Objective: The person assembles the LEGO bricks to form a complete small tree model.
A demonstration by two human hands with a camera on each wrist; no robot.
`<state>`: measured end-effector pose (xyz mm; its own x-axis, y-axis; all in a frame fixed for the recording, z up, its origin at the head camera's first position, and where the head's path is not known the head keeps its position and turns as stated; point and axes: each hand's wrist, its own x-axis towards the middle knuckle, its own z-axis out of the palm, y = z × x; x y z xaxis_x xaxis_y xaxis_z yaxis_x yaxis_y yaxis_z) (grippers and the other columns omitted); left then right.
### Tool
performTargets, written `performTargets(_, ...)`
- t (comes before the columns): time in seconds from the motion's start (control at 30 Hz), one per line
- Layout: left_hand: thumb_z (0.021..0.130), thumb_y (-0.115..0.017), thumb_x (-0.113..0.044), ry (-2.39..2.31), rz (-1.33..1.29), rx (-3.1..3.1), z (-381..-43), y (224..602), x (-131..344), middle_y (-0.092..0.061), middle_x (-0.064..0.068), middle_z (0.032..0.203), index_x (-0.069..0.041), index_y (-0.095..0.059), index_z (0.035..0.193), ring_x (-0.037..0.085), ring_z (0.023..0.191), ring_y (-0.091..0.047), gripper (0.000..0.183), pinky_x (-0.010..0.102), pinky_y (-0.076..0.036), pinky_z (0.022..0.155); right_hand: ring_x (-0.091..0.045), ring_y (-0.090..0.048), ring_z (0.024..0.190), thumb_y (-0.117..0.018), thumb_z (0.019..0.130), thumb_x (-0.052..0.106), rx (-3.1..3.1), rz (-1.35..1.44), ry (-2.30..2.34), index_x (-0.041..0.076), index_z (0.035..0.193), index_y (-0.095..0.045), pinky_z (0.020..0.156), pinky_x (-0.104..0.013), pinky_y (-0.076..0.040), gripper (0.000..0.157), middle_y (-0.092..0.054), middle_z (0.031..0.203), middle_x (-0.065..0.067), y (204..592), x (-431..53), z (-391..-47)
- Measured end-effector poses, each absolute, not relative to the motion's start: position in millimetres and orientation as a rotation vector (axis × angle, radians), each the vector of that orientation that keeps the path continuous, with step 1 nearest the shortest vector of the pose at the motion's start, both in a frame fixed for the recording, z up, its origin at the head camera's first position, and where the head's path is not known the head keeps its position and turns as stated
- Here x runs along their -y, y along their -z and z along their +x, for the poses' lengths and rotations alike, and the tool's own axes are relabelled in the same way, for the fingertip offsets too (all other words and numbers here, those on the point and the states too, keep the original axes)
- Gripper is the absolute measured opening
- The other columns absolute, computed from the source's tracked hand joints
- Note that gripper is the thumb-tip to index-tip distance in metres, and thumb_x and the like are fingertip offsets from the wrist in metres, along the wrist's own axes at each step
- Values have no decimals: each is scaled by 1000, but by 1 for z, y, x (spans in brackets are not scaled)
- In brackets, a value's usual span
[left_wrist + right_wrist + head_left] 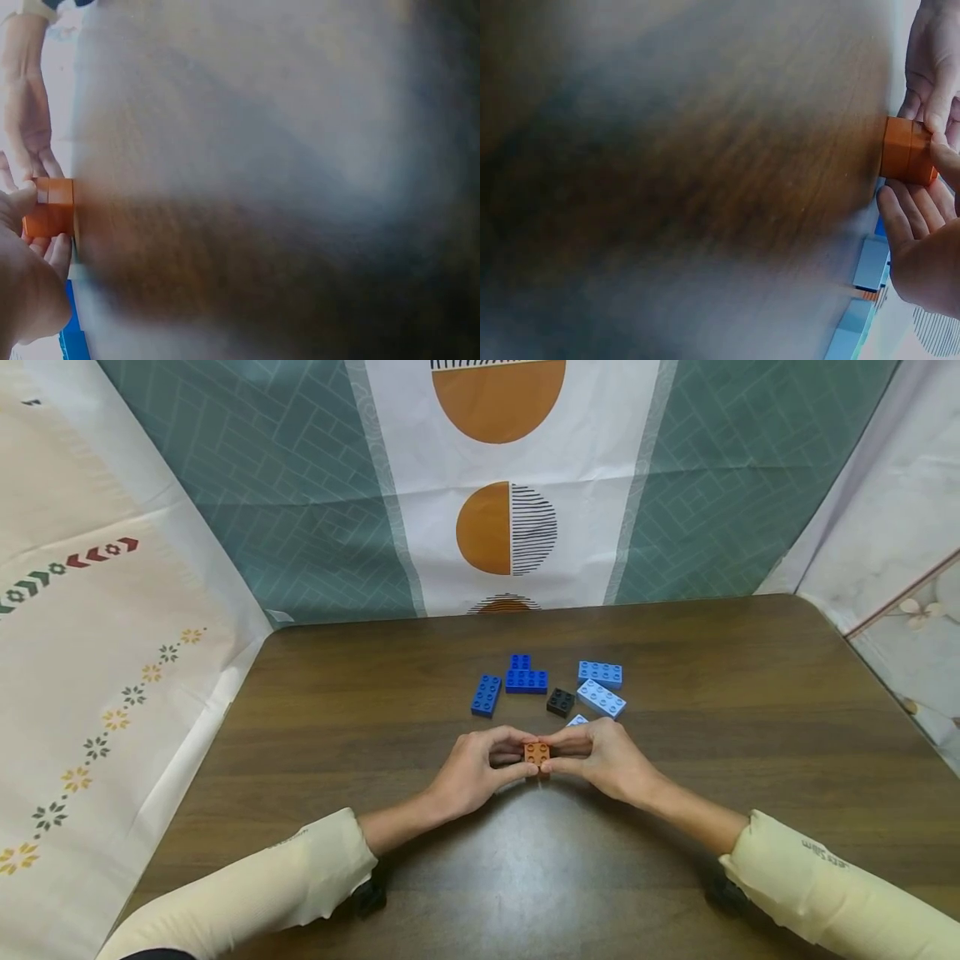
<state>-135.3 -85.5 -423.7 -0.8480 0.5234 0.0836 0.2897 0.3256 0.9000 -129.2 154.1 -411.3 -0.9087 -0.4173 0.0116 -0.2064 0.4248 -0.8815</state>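
Two orange toy building bricks (536, 752), one stacked on the other, stand on the table between the hands. A seam between the two shows in the right wrist view, where the stack (909, 152) sits low against the tabletop. My left hand (471, 770) pinches the stack from the left side, thumb at the near face and fingers at the far one. From the right, my right hand (613, 762) holds it the same way. Studs on the top brick are visible between the fingertips. Just behind the right hand, a pale blue brick (577, 721) is partly hidden.
Beyond the hands lie a black brick (560, 702), a dark blue brick (486, 695), another blue brick (527, 682) with a small blue one (520, 661) at its back, and light blue bricks (601, 697). The wooden table (360, 693) meets a hanging patterned cloth (315, 527) at the back.
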Motion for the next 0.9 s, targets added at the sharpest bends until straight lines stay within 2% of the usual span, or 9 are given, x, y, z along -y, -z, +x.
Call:
performTargets(0.5,96,-81,-10,-1513,786,-2418,-136,424,86,-75,9,124,-5,-72,128,18,112,-74,34,26,-60,92,-27,-74,113,-82,95,13,-2370,-526,1507,0,129,-75,93,-33,-61,37,-77,120,-13,410,-155,-132)
performTargets(0.7,96,-81,-11,-1520,794,-2414,-136,424,86,-76,9,123,-4,-72,128,19,111,-75,33,27,-60,93,-29,-72,118,-80,97,15,-2356,-519,1585,1,134,-72,93,-31,-61,40,-75,128,-14,406,-158,-137)
performTargets(0.9,96,-82,-13,-1517,775,-2420,-136,425,86,-76,8,121,-5,-73,127,18,110,-75,33,26,-59,93,-34,-67,127,-81,98,19,-2534,-493,1665,6,143,-67,101,-45,-57,49,-68,141,-11,399,-162,-151)
